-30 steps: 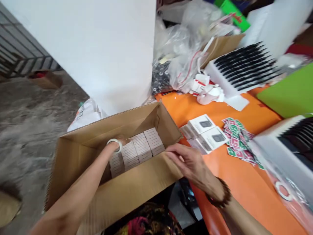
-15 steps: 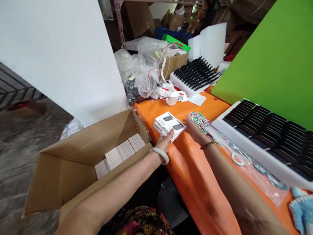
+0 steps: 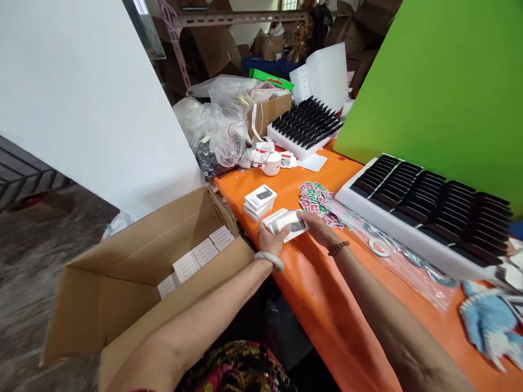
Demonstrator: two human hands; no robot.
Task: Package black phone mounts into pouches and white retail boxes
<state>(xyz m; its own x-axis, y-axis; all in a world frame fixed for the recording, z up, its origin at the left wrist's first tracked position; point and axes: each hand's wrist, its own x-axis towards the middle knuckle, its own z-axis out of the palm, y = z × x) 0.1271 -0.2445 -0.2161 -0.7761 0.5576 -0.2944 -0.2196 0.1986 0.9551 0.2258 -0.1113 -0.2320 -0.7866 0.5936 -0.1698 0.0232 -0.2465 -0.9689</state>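
Note:
Several small white boxes (image 3: 292,224) with a dark ring printed on them are gripped at the table's near edge, tilted on their sides. My left hand (image 3: 272,239) wraps round their left side, thumb on the front. At their right end, the fingers of my right hand (image 3: 321,228) close on the boxes. Just beyond my left hand, a short stack of the same white boxes (image 3: 260,198) stands on the orange table (image 3: 302,272). Red and green stickers (image 3: 316,201) lie in a pile past my right hand.
An open carton (image 3: 134,305) on the left holds rows of white boxes (image 3: 196,256). Foam trays of black pieces (image 3: 425,207) line the right side, with a clear plastic bag (image 3: 396,256) alongside. A white cup (image 3: 271,163) and plastic bags (image 3: 229,120) are farther back.
My left hand has drawn some boxes off the group toward me, leaving a stack standing on the table. My right hand has come in and taken hold of their right end. The view has shifted.

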